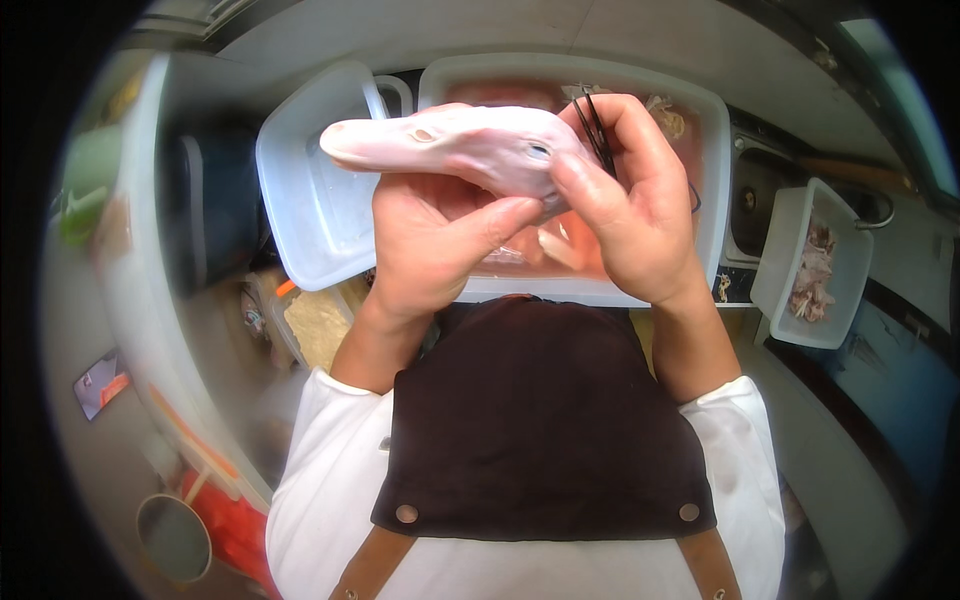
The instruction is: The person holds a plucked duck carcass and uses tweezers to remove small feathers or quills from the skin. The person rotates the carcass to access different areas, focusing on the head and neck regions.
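A plucked, pale pink duck head [487, 146] is held up above a large plastic tub [712, 150] of reddish water, its bill pointing left. My left hand [442, 232] grips it from below, the thumb along the underside near the jaw. At the back of the head, the thumb of my right hand [641, 195] presses close to the eye. Dark tweezers [595, 131] are tucked in that same hand, tips pointing up. Pale pieces lie in the red water, partly hidden by my hands.
Left of the tub stands a pale blue plastic bin [322, 202]. A metal sink [757, 195] is to the right, beside a white container [855, 300] with several plucked heads or meat scraps. A box of yellowish grains [315, 326] sits lower left.
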`<state>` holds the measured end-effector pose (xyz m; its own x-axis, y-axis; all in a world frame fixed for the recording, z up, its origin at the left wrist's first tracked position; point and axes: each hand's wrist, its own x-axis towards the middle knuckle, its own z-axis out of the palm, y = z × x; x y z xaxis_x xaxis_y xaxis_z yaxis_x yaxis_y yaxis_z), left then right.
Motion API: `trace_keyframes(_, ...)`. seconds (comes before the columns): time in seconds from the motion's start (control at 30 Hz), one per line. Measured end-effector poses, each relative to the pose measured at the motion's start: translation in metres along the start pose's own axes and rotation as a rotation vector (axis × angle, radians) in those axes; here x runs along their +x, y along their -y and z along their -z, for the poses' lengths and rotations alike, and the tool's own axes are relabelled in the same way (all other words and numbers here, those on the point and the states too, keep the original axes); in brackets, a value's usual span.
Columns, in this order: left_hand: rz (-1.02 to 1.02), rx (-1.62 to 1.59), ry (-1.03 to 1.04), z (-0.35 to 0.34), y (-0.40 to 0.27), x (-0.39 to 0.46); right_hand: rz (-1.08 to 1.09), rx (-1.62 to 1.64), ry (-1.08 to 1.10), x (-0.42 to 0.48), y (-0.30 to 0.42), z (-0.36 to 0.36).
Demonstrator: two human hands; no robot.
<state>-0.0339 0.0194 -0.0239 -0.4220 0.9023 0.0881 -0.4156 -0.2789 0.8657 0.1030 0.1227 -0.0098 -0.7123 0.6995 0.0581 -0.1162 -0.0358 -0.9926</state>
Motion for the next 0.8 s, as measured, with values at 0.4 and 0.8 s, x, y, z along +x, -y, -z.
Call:
trace_keyframes(0.4, 0.071, 0.078, 0.013, 0.004, 0.001, -0.002, -0.041, -0.06, 0.003, -0.001, -0.003, 0.003)
trace_keyframes(0.8, 0.031, 0.102, -0.001, -0.004, 0.0, -0.005, -0.034, -0.213, -0.007, -0.005, 0.001, 0.0)
